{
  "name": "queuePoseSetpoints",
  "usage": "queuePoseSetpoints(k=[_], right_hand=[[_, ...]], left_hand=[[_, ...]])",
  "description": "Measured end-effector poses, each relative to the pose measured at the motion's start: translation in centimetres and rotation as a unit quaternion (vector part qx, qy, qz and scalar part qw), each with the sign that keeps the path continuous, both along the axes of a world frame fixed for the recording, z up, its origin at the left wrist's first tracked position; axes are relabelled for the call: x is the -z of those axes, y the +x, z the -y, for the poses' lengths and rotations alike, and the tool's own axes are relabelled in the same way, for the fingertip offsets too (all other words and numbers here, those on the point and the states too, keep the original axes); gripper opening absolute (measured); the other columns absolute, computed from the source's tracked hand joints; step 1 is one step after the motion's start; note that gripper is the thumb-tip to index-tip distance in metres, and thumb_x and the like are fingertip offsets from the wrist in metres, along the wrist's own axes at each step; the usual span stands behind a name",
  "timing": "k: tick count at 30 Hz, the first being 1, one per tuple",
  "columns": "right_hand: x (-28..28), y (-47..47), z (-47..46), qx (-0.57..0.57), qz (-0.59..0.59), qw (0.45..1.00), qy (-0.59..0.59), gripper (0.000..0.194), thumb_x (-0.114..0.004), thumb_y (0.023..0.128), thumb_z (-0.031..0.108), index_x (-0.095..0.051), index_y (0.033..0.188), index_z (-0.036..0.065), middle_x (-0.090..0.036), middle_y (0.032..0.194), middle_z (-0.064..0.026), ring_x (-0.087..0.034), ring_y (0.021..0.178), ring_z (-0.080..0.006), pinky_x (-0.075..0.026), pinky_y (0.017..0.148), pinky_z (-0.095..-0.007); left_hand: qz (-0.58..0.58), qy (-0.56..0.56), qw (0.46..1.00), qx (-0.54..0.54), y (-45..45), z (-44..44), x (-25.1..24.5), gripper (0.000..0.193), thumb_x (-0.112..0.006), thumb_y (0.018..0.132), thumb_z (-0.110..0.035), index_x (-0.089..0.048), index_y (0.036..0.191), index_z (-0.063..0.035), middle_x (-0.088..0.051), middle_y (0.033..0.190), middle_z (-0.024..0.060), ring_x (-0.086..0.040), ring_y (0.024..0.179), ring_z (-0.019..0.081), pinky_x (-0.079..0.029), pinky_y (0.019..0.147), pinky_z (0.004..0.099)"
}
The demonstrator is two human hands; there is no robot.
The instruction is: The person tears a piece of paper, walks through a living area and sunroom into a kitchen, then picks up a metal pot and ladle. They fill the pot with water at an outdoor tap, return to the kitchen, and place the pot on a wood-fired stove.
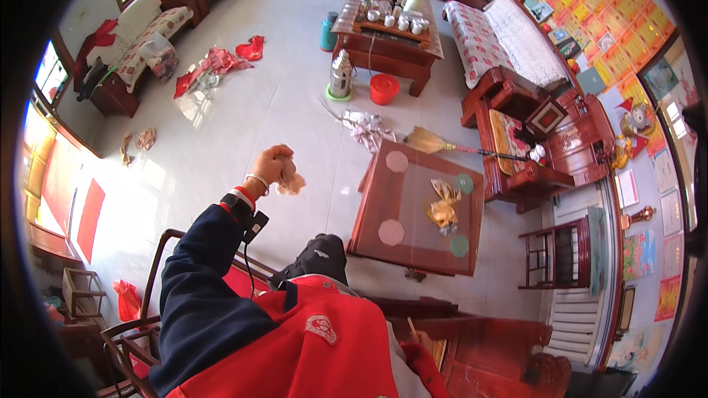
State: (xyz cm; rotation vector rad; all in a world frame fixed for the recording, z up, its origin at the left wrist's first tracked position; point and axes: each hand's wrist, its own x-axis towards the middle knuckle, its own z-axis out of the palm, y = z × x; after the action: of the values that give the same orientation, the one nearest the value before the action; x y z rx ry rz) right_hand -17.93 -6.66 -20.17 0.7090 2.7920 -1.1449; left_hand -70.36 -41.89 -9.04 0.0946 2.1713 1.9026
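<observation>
My left hand point(270, 165) is stretched out over the tiled floor, its fingers closed on a crumpled, thin beige piece point(290, 179) that hangs down; whether it is plastic or cloth is unclear. On that wrist are a white bangle, a black watch and a small black device point(255, 226) with a cable. Low at the right of my red jacket, my right hand point(423, 338) is partly hidden beside a wooden seat and grips a thin wooden stick point(412, 327). A dark wooden table point(409, 204) stands ahead, bearing round mats and a crumpled gold wrapper point(444, 210).
Crumpled cloth or bags point(365, 127) and red plastic point(213, 69) lie on the floor. A broom point(428, 141) leans across a wooden armchair point(545, 149). A steel thermos point(341, 74) and a red bucket point(384, 89) stand before the tea table point(381, 58). Chair rails point(146, 293) are at my left.
</observation>
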Motion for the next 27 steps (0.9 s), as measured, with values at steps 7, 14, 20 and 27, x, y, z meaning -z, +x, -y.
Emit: queuePoseSetpoints(k=[7, 14, 20, 27], right_hand=[[-6.2, -10.3, 0.3, 0.105, 0.168, 0.98, -0.031, 0.025, -0.046, 0.089, 0.023, -0.057, 0.089, 0.0, -0.06, 0.069, -0.0156, -0.059, 0.065, -0.0272, -0.045, 0.059, -0.0374], [-8.6, -30.9, 1.8, -0.016, 0.133, 0.989, -0.062, 0.022, -0.043, 0.09, 0.022, -0.052, 0.084, 0.003, -0.057, 0.069, -0.013, -0.055, 0.065, -0.0265, -0.043, 0.06, -0.0378], [-6.8, -54.5, -0.2, -0.085, 0.116, 0.988, -0.052, 0.02, -0.048, 0.089, 0.021, -0.056, 0.092, 0.003, -0.058, 0.06, -0.0044, -0.054, 0.052, -0.0154, -0.043, 0.05, -0.0307], [-6.9, -76.1, 8.1, -0.275, 0.065, 0.958, 0.049, 0.019, -0.048, 0.086, 0.02, -0.058, 0.094, 0.006, -0.064, 0.066, -0.0078, -0.062, 0.065, -0.026, -0.047, 0.058, -0.0371]], left_hand=[[0.037, -0.065, 0.996, 0.053, -9.9, -0.7, 4.1, 0.027, -0.049, 0.073, 0.003, -0.062, 0.095, -0.0031, -0.061, 0.088, 0.0021, -0.057, 0.081, 0.0123, -0.048, 0.072, 0.0265], [0.139, -0.18, 0.968, 0.11, -19.8, 6.3, 8.4, 0.026, -0.05, 0.072, -0.002, -0.064, 0.094, -0.0057, -0.063, 0.091, 0.0038, -0.059, 0.085, 0.0137, -0.048, 0.077, 0.0278], [0.229, -0.038, 0.973, 0.013, -23.8, 14.1, 6.7, 0.026, -0.05, 0.073, -0.005, -0.063, 0.096, -0.0055, -0.062, 0.093, 0.0055, -0.059, 0.082, 0.0147, -0.048, 0.075, 0.0283], [0.126, -0.028, 0.977, -0.172, -18.7, 28.2, 3.3, 0.024, -0.053, 0.073, -0.01, -0.063, 0.093, -0.0022, -0.06, 0.093, 0.0033, -0.055, 0.087, 0.014, -0.045, 0.079, 0.0273]])
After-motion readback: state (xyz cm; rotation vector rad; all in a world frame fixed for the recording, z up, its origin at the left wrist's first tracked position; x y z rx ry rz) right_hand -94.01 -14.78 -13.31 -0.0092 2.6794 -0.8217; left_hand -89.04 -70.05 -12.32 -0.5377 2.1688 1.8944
